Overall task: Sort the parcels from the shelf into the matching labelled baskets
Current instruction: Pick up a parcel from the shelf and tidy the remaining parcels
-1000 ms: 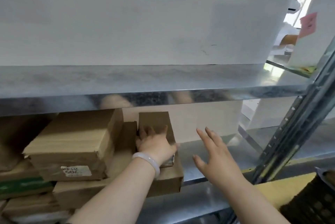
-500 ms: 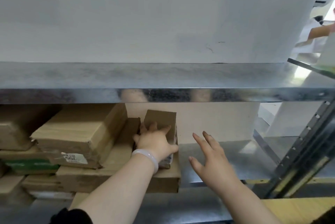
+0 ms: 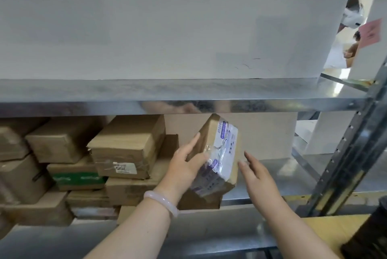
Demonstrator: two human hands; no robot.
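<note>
Cardboard boxes stacked left on the lower shelf; upper shelf lip just above the parcel, tilted in the left hand's grip beside the stack. Right hand spread open just beside it. Dark basket bottom right, contents not visible.
</note>
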